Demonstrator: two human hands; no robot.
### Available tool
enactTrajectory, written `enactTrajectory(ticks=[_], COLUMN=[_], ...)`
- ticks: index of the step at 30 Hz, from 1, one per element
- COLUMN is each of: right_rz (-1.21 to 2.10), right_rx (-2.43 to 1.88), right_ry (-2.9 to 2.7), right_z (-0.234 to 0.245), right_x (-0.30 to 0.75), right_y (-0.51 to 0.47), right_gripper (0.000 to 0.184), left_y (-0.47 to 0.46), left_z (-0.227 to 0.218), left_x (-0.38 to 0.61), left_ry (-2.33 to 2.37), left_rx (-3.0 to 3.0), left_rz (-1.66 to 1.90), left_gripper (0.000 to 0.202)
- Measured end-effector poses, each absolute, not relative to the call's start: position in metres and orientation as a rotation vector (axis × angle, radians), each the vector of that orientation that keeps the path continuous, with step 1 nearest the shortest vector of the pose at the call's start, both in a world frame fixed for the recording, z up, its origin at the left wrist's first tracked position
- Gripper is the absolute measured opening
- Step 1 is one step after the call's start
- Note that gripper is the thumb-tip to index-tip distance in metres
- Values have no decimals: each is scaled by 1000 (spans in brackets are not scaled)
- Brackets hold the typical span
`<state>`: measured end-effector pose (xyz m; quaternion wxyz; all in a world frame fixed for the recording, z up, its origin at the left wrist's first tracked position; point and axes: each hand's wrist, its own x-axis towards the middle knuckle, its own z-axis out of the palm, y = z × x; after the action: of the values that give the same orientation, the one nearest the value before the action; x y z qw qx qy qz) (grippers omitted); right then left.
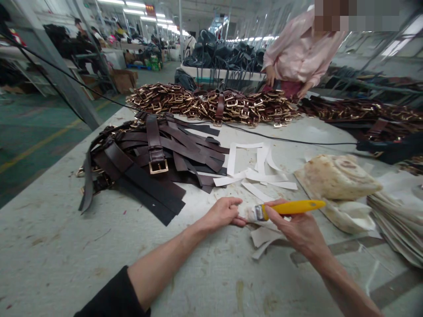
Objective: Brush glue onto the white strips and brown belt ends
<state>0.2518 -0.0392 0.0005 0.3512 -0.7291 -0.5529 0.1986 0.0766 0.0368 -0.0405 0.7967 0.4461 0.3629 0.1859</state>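
My right hand (299,226) is closed round a paintbrush (294,207) with a yellow handle. Its metal ferrule and pale, white-coated bristles point left, toward my left hand (224,212). That hand rests low over the table with its fingers curled, the fingertips close by the bristles; whatever they pinch, if anything, is hidden. Beneath the brush lie several scraps of whitish paper (264,235). Further off are loose white strips (261,178). To the left, dark brown leather belt pieces (172,147) lie in a pile, one with a gold buckle (158,166) facing me.
On the right stand a glue-stained, wrapped pale block (340,176) and stacked whitish sheets (396,220). A long heap of buckled straps (211,103) spans the table's (109,264) far side. A black cable (287,140) crosses it. Behind stands a person in a pink shirt (304,48).
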Motion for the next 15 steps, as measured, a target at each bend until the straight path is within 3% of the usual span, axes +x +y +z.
enactTrajectory(ticks=[2, 6, 15], right_rz=[463, 273, 451], right_rx=[-1951, -2035, -2055], right_ry=[-1416, -1378, -1440], right_z=[2, 9, 3], right_x=[267, 280, 304], right_y=[-45, -51, -56], right_gripper=[29, 31, 35], left_y=[37, 36, 30], left_z=[-42, -43, -31], left_x=[78, 80, 84], left_ry=[835, 863, 1008], left_rx=[958, 1024, 1023], left_rz=[395, 378, 406], left_gripper=[56, 50, 48])
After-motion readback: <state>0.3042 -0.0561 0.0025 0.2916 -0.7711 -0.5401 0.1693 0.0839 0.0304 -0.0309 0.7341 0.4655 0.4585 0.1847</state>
